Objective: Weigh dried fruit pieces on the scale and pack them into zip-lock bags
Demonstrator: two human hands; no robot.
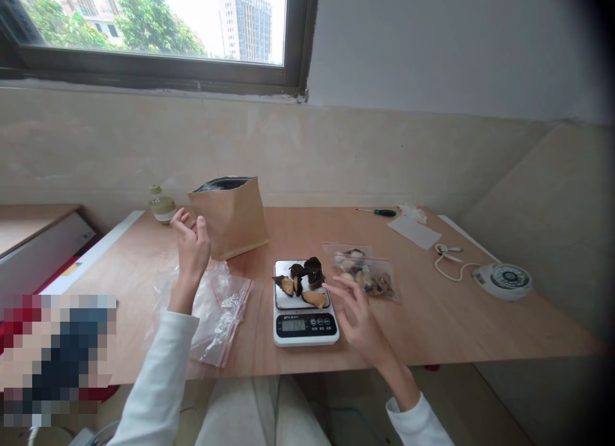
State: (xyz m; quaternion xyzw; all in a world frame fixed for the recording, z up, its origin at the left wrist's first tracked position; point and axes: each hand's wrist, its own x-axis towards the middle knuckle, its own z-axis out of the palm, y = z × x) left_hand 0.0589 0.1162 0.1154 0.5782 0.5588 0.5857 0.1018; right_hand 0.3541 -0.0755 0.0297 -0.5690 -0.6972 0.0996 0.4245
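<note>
A white digital kitchen scale [306,339] stands near the table's front edge, its small display lit. On its metal plate lie several dried, mushroom-like pieces [314,298], some dark brown and some tan. My right hand [354,311] hovers at the plate's right edge, fingers stretched and parted; whether a fingertip touches a piece I cannot tell. Raised in front of an upright kraft paper bag [237,222] is my left hand [192,244], with loosely bent fingers, thumb apart and nothing visible in it. The bag's top is open, showing a dark lining.
Clear zip bags [216,311] lie crumpled left of the scale. Behind my right hand are filled zip bags [369,273]. A green-handled screwdriver [384,213], a white sheet [414,231], and a round white corded device [502,281] lie to the right. A bottle [162,207] stands at the back left.
</note>
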